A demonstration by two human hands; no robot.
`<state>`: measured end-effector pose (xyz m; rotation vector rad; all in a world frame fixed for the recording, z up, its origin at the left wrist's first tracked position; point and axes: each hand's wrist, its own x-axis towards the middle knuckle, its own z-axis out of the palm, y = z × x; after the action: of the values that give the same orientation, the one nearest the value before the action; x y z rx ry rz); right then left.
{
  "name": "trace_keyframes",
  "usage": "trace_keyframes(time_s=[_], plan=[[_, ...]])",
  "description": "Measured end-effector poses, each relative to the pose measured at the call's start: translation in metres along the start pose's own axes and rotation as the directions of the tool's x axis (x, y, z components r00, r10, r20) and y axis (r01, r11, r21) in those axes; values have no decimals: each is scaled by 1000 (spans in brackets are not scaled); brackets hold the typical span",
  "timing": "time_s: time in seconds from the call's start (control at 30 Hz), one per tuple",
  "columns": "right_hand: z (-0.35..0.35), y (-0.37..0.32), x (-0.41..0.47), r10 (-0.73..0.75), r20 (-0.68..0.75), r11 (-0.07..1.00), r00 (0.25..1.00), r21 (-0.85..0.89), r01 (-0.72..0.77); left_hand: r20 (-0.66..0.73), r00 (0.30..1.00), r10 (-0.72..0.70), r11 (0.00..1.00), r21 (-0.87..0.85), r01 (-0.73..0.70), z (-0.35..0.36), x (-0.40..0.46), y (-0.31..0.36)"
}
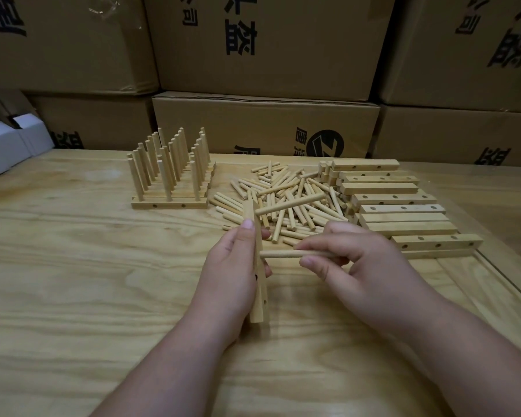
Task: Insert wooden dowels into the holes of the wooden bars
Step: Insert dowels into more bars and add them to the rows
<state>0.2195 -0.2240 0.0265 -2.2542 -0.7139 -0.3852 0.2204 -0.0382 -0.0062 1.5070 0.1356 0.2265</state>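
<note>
Gripping a wooden bar (257, 266) on end, long axis running away from the body, the person's left hand (232, 266) curls round its middle, thumb up along the near face. One dowel (289, 204) already juts from the bar's upper hole, pointing right. The right hand (358, 266) pinches a second dowel (295, 254) between thumb and forefinger, the other fingers loosely curled; this dowel lies level, at right angles to the bar, its free tip at the bar's right face. Whether that tip has entered a hole cannot be told. On that alignment the coming push appears to turn: the dowel must travel leftward, straight along its own axis, while the left hand braces the bar. More open holes show lower on the bar. Beyond the bar and to its right lies a heap of loose dowels (286, 200), with stacked empty bars (400, 203) further right. Finished bars (170, 176), dowels standing upright, sit beyond it to the left. All rest on a pale wooden table (88, 281), with cardboard boxes (268, 46) piled behind.
</note>
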Motion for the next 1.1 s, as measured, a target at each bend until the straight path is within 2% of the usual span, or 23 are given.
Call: trace_keyframes(time_s=[0.37,0.63,0.83,1.1], plan=[[-4,-14,1,36,47,994,998,-108,-31,-11,999,46,992,118,-44,2,-2,-4],[-10,-33,3,-17,75,965,997,-261,36,44,997,63,979,190,-70,4,-5,-6],[-5,-27,2,104,54,984,993,-151,-95,21,1000,0,993,121,-3,2,-5,-4],[2,-25,1,186,43,982,982,-53,-183,-13,999,-36,999,25,36,0,-4,-3]])
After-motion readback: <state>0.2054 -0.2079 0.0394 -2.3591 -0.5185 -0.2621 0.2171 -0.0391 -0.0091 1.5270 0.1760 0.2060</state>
